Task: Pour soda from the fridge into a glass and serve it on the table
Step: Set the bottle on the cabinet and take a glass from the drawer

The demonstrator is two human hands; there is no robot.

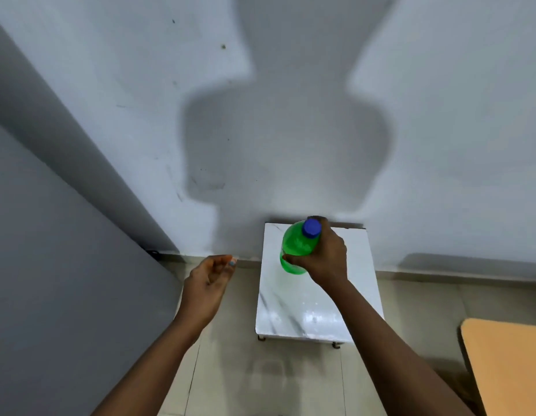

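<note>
Right hand clamped round green soda bottle at twelve o'clock over white marble-top stand, blue cap on. Left hand at ten o'clock, fingers loosely curled, empty. Best lowered upright, base flat, before uncapping.

- Even, fairly bright indoor light, source behind the person: hard-edged shadow on the wall above the small white table.
- Glare on the table's near edge.
- Wide-angle bend at frame edges.
- Overall soft.
</note>
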